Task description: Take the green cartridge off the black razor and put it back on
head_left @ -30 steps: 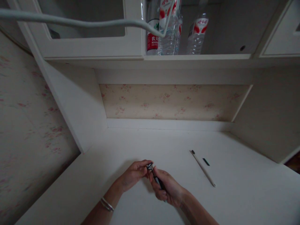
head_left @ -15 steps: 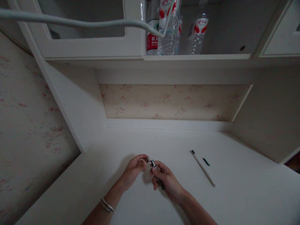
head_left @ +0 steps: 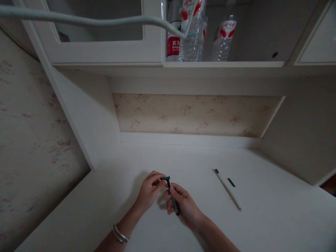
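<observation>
My right hand (head_left: 187, 205) is closed around the dark handle of a razor (head_left: 175, 207), held just over the white desk. The razor's handle points down toward me and its crosswise head (head_left: 166, 178), dark green, is uppermost. At that head, the fingertips of my left hand (head_left: 147, 190) are pinched together on its left end. To the right of my hands lie a white toothbrush (head_left: 228, 190) with a dark head and a small dark green strip (head_left: 231, 182) that looks like a razor cartridge.
Over the desk (head_left: 131, 157) runs a white cabinet shelf (head_left: 223, 64) holding several plastic bottles (head_left: 191, 45). A pale cable (head_left: 105, 22) crosses in front of the cabinet. White side panels (head_left: 86, 115) bound the desk, and floral wallpaper (head_left: 183, 113) shows behind.
The razor has turned in my hands, so its green head now shows crosswise where a shiny bent neck showed before. My right hand has shifted slightly left.
</observation>
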The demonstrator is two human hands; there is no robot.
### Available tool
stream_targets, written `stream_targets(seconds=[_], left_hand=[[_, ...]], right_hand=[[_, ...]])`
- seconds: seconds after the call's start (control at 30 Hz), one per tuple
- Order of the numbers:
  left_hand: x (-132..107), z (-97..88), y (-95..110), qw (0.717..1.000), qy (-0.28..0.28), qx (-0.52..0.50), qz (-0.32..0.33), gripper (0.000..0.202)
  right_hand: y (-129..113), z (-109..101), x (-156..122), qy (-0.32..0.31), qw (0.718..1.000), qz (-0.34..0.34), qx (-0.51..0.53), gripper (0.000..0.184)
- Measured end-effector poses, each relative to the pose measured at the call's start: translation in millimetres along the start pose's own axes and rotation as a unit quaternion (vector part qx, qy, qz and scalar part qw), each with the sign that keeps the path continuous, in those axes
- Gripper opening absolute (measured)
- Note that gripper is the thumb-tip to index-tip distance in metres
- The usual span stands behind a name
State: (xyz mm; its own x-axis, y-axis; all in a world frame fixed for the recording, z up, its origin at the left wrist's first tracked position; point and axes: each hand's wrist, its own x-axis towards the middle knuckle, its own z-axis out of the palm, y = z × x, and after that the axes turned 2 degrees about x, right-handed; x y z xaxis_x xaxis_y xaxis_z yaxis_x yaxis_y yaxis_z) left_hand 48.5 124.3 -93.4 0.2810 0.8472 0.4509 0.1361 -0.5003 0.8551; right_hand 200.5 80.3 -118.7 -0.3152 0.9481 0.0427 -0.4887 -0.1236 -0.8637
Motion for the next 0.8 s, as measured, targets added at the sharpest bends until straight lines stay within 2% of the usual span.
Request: stream_targets(seconds=[0.27, 0.4, 0.5, 0.57, 0.67, 0.7, 0.8], left_hand=[[-1.9, 1.6, -3.7, 1.000, 0.000, 0.001, -0.016, 0.020], [-2.2, 2.8, -3.9, 1.000, 0.000, -0.006, -0.022, 0.021], [-1.2, 3.2, -4.4, 1.000, -0.002, -0.002, -0.024, 0.022], [-0.9, 3.4, -5.6, 0.999, -0.002, -0.002, -0.034, 0.025], [-1.5, 3.9, -9.4, 0.998, 0.006, -0.008, -0.056, 0.032], [-2.0, 4.2, -11.0, 0.998, 0.009, -0.011, -0.063, 0.032], [-3.4, 5.6, -15.9, 0.997, 0.006, -0.017, -0.077, 0.032]], right_hand=[[2.7, 0.8, 1.0, 0.005, 0.999, 0.010, -0.030, 0.040], [0.4, -2.8, 0.8, 0.022, 0.985, -0.026, -0.170, 0.039], [-6.4, -8.3, -0.3, 0.047, 0.949, -0.083, -0.302, 0.030], [-14.7, -16.1, -0.2, 0.060, 0.928, -0.112, -0.350, 0.028], [-33.0, -38.2, 1.4, 0.136, 0.891, -0.137, -0.412, 0.035], [-40.0, -48.2, 1.8, 0.180, 0.865, -0.150, -0.444, 0.037], [-60.0, -80.4, 0.4, 0.299, 0.760, -0.155, -0.556, 0.032]])
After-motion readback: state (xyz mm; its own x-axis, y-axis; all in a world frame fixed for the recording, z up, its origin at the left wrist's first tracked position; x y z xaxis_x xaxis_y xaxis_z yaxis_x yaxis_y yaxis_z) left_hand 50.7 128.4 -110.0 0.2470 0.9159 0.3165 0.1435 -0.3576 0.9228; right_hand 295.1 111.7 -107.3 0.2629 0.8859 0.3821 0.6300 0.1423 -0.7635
